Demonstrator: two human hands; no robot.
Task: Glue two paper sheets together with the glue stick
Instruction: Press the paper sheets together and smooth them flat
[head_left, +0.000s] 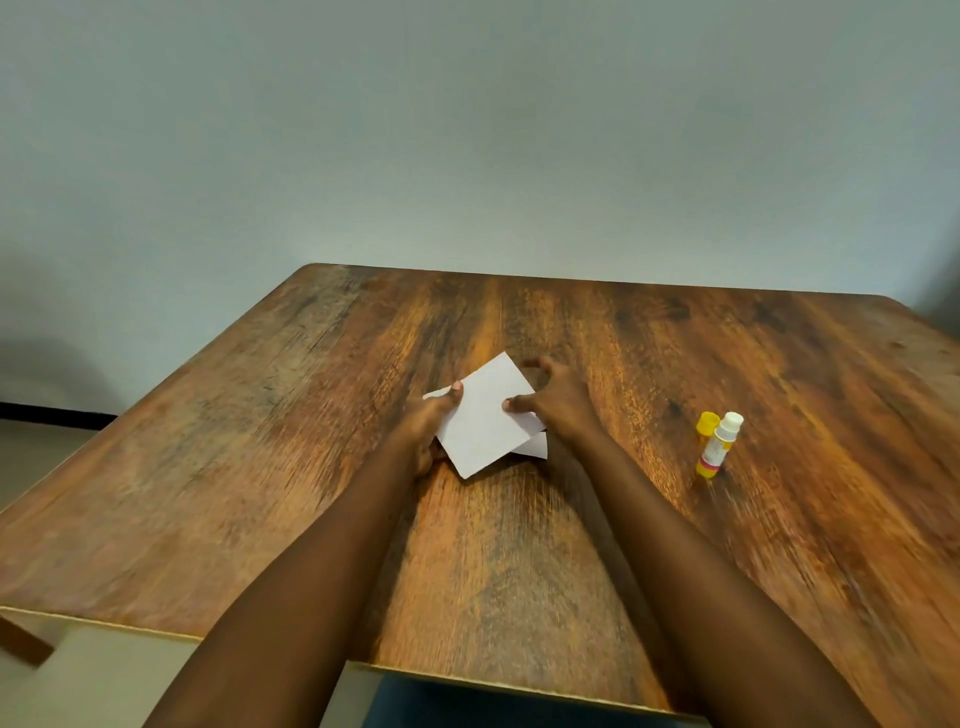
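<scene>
Two hands on two sheets, glue stick off to the right

Both bare forearms reach forward from the near edge of the wooden table (260, 467) and meet at the paper in its middle.

Furthest left, the left hand (428, 423) grips the left edge of the top sheet (485, 415): its thumb lies on the upper face near the far-left corner, while the other fingers are tucked under the paper and hidden, so the hand is pinching that edge. The wrist is turned inward, toward the other hand.

Between the hands, the top sheet is a white, roughly square piece, rotated so one corner points away and another points toward the person. It looks flat and uncreased. A second white sheet (535, 447) lies beneath it, showing only as a sliver at the near-right side, just below the right hand; a thin strip also peeks out beyond the left thumb.

The right hand (556, 397) hovers at the sheet's right edge, its thumb tip touching the paper's upper face and its fingers curled and spread like a claw above the far-right edge, closed on nothing.

Well to the right of that hand, the glue stick (719, 446) stands on the table, uncapped, white tip showing, white-and-yellow body. Its yellow cap (707, 422) sits just beside it, on its left.
</scene>
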